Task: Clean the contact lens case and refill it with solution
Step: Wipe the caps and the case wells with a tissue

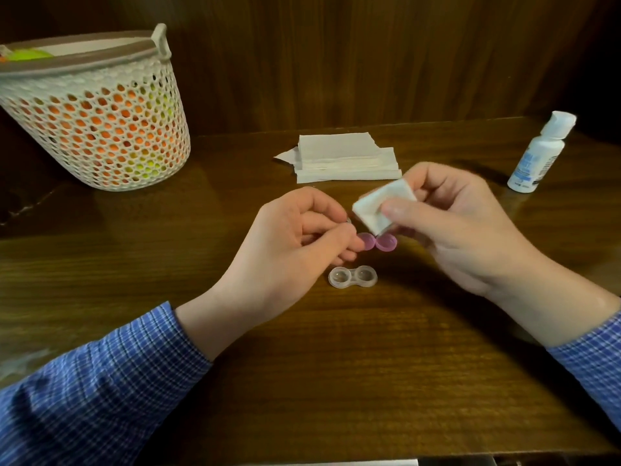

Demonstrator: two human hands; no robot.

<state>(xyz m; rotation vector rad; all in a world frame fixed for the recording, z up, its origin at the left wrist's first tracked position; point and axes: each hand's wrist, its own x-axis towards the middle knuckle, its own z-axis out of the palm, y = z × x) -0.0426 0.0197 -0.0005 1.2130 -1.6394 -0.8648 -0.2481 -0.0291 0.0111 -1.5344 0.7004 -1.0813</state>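
Note:
The clear two-well contact lens case (353, 277) lies open on the wooden table (336, 364), just below my hands. Two pink caps (376, 242) sit side by side on the table between my hands. My left hand (295, 243) has its fingers pinched together; a small clear rim (348, 220) shows at the fingertips, and the rest of it is hidden. One fingertip lies against the left pink cap. My right hand (453, 227) grips a folded white tissue (383, 206) above the right pink cap. The white solution bottle (539, 153) stands capped at the far right.
A stack of white tissues (346, 159) lies behind my hands. A white mesh basket (97, 122) with orange and green contents stands at the far left. A wooden wall panel rises behind the table.

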